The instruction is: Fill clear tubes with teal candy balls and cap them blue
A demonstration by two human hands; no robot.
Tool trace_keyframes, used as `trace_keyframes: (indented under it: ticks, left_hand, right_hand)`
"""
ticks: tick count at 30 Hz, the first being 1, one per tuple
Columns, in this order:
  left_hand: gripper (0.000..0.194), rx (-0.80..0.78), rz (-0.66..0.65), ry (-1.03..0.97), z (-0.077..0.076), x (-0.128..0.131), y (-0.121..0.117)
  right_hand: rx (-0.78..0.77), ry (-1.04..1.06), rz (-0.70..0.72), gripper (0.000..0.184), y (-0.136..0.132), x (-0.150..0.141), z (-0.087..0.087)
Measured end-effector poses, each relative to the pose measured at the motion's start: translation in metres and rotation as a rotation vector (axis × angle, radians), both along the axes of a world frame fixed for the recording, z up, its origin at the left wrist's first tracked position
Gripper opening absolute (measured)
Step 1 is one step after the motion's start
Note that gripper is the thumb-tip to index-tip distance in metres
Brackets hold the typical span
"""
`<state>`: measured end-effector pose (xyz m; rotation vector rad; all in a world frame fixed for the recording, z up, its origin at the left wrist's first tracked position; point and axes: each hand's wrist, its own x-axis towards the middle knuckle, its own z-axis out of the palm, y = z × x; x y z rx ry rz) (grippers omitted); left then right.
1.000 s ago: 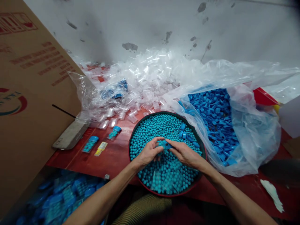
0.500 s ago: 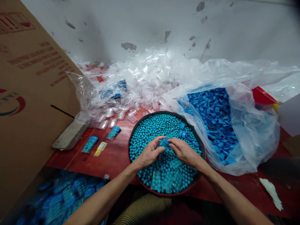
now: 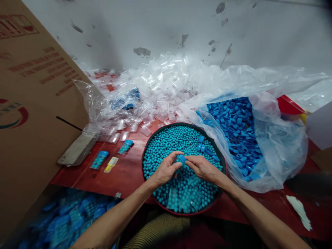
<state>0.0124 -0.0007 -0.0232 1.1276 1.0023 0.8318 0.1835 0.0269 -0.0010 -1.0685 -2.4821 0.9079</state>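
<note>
Over the round tray (image 3: 143, 162) of turquoise balls (image 3: 166, 145), my left hand (image 3: 167, 168) is closed around a small clear box, mostly hidden by the fingers. My right hand (image 3: 201, 166) pinches a blue cap (image 3: 182, 158) at the right end of that box. Whether the cap is fully seated I cannot tell. Several loose blue caps (image 3: 203, 148) lie on the balls at the tray's right side. Near the tray's front, clear boxes (image 3: 172, 199) rest among the balls.
Left of the tray lie filled boxes (image 3: 99, 159) and a yellow-white label (image 3: 111, 164). Behind is a heap of clear boxes (image 3: 166, 93); a plastic bag (image 3: 280, 148) of blue caps stands right. A carton (image 3: 38, 121) rises left, above filled boxes (image 3: 75, 218) lower down.
My right fingers have shifted slightly left and down against the blue cap, which now sits flatter at the box. My left hand has stayed nearly still.
</note>
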Motion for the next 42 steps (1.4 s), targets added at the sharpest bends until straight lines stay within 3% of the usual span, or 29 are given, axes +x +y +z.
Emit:
trace_keyframes:
  ticks: [6, 11, 14, 20, 24, 27, 31, 35, 39, 42]
  left_hand:
    - [0.038, 0.055, -0.015, 0.063, 0.008, -0.001, -0.003]
    - [0.025, 0.080, 0.085, 0.077, -0.004, 0.004, -0.006]
    - [0.027, 0.006, 0.111, 0.016, -0.009, 0.008, -0.007]
    - [0.042, -0.090, 0.070, -0.027, 0.006, 0.008, -0.007]
    - [0.034, -0.055, 0.116, 0.028, 0.005, 0.009, -0.004]
    - [0.029, -0.007, 0.113, 0.050, 0.001, 0.009, -0.002]
    - [0.034, -0.098, 0.090, -0.033, 0.002, 0.006, -0.002]
    - [0.038, -0.175, 0.107, -0.177, 0.006, 0.005, -0.009]
    - [0.039, -0.180, 0.161, -0.248, 0.008, 0.007, -0.014]
    - [0.041, -0.199, 0.184, -0.253, 0.012, 0.009, -0.015]
  right_hand:
    - [-0.046, 0.079, -0.123, 0.026, -0.010, -0.005, 0.002]
    - [0.008, 0.088, -0.097, 0.026, -0.010, -0.005, -0.004]
    - [-0.088, 0.174, -0.109, 0.029, -0.007, -0.003, -0.008]
    - [-0.341, 0.279, -0.253, 0.032, -0.016, -0.010, -0.013]
    - [-0.148, 0.274, -0.376, 0.033, -0.026, -0.020, -0.010]
    - [-0.075, 0.267, -0.315, 0.027, -0.028, -0.019, -0.005]
    - [-0.171, 0.279, -0.183, 0.028, -0.021, -0.010, -0.005]
    - [-0.227, 0.322, -0.257, 0.027, -0.012, -0.005, -0.005]
    - [-0.121, 0.277, -0.147, 0.027, -0.012, -0.004, 0.000]
    - [-0.025, 0.213, -0.103, 0.041, -0.016, -0.005, -0.002]
